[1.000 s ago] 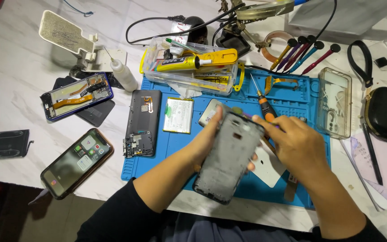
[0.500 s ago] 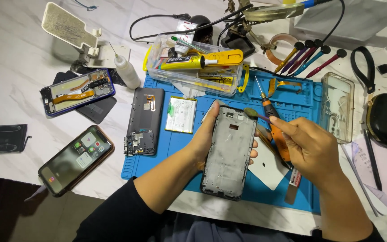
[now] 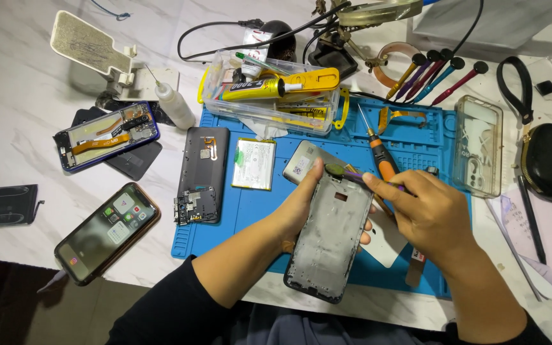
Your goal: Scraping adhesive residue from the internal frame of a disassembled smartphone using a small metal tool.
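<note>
Marble table (image 3: 20, 115) carrying a blue repair mat (image 3: 416, 134): near its front edge, the left hand (image 3: 301, 204) is gripping a stripped phone frame (image 3: 330, 236) while the right hand (image 3: 426, 214) is pinching a purple-handled tool (image 3: 365, 177) against its top. Excess leverage could bend the frame.

A blue silicone work mat (image 3: 416, 137) lies on the white marble table (image 3: 20, 128). Above the mat's front middle, the left hand (image 3: 301, 204) holds a grey stripped phone frame (image 3: 330, 233), with the right hand (image 3: 426, 214) just right of it, touching its top edge with a thin purple-handled tool (image 3: 368, 179). Left of the frame on the mat lie a flat silver battery (image 3: 253, 164) and, further left, a dark opened phone body (image 3: 200, 174). Behind them stands a clear plastic box of tools (image 3: 269, 105). At the mat's right edge lies a clear phone case (image 3: 478, 145). Off the mat to the left rests a lit black smartphone (image 3: 107, 231).
</note>
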